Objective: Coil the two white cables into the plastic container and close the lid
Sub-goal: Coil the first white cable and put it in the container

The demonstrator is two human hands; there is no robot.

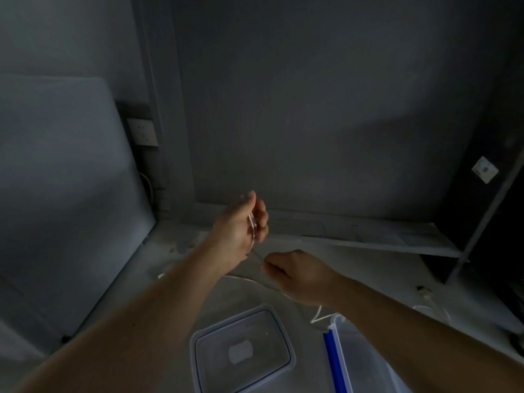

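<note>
My left hand [241,225] is raised above the grey floor and holds loops of a thin white cable [252,222] between fingers and palm. The cable runs down from it to my right hand [297,272], which pinches the strand with curled fingers just below and to the right. More white cable [319,316] trails on the floor under my right wrist. A clear container lid [243,347] lies flat near the bottom centre. The clear plastic container [338,336] with a blue clip [333,361] stands open at the bottom right, partly behind my right forearm.
A second white cable [433,309] with a plug [424,290] lies on the floor at the right. A grey wall with a socket plate [143,131] rises ahead. A grey panel [62,177] leans at the left, and a dark frame [487,199] stands at the right.
</note>
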